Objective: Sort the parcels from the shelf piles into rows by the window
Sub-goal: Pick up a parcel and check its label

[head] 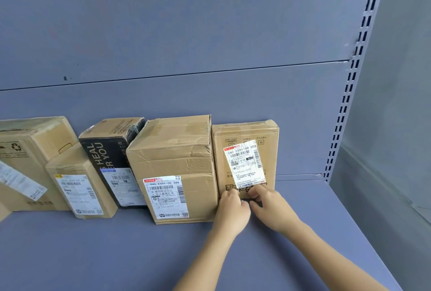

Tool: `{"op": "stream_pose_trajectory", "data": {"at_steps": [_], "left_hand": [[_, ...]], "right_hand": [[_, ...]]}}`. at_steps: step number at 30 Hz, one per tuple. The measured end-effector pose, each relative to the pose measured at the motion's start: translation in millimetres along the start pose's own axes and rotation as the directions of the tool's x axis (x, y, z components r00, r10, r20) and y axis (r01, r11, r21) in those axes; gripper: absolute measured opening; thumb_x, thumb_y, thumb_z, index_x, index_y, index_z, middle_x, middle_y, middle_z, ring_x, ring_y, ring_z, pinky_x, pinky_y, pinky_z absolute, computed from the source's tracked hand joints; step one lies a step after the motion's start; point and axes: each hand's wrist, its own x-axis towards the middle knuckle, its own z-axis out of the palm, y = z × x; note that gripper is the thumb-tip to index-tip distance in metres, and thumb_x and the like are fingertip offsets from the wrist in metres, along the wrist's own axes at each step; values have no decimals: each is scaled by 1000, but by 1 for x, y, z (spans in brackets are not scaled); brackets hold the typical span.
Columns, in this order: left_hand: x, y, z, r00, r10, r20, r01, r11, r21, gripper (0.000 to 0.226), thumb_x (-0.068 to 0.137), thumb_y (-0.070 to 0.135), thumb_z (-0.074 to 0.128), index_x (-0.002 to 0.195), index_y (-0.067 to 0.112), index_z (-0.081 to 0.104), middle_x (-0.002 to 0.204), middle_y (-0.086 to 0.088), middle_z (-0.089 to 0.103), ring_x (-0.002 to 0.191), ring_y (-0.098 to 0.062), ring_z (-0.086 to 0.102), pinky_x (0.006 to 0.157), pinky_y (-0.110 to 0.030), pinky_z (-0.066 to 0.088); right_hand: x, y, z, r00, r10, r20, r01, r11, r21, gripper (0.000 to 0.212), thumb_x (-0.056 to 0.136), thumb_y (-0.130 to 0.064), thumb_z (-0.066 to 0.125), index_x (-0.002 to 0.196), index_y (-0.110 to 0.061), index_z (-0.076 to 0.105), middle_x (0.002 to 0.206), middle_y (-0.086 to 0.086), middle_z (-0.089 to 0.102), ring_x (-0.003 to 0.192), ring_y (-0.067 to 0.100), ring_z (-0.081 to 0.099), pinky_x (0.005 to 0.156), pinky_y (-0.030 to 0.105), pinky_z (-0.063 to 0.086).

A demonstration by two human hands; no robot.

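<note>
Parcel (245, 160) stiff cardboard, probably light; take by side edges. Left hand (233, 207), right hand (268, 200) both grip its lower front, fingers curled.

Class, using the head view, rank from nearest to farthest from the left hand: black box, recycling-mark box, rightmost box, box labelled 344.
1. Rightmost box, right end of the row; the left hand touches it.
2. Box labelled 344, next on the left.
3. Black box, further left.
4. Recycling-mark box, far left.
</note>
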Motion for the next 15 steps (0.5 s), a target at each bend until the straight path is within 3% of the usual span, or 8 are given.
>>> {"op": "stream_pose_trajectory", "data": {"at_steps": [9,15], "left_hand": [[20,11,3,989,-101,-104,104,994,24,31,91,4,39,120,-5,46,131,-19,46,122,-32,45,99,-31,35],[16,17,-3,990,-131,-42,133,991,28,37,90,4,40,126,-6,40,135,-20,41,124,-35,44,100,-35,38]], "right_hand": [[19,-2,4,997,75,-32,-77,995,-66,17,92,-12,43,105,-15,54,98,3,68,87,26,62,69,34,52],[20,-7,0,994,107,-1,-107,992,-70,20,93,-11,41,107,-14,54,100,5,68,90,28,61,73,36,52]]}}
